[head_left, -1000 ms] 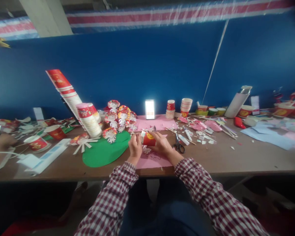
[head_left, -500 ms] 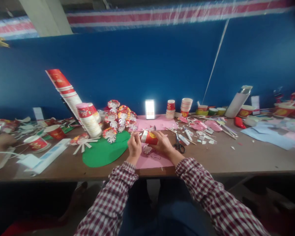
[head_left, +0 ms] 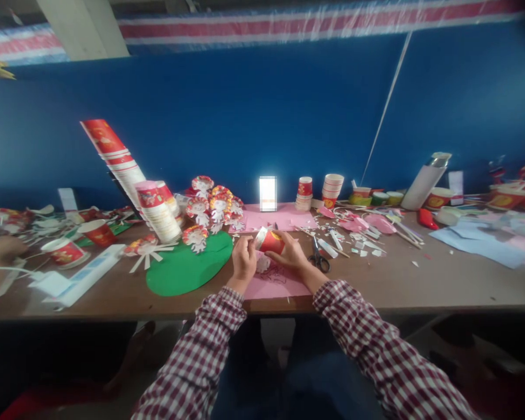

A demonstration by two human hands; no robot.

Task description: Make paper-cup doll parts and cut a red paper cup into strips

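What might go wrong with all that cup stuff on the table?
The red paper cup, tipped sideways in the right hand, might get dented if squeezed too hard.
The scissors lie just beside that hand, so a sideways move might bump them.
The tall stack of cups on the left looks tilted, so a knock could perhaps topple it.

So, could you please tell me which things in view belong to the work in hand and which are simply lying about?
Apparently in use:
red paper cup, in the right hand, with the left hand at its pale end
pink sheet below

Apparently just lying about:
black-handled scissors
green oval sheet
white power strip
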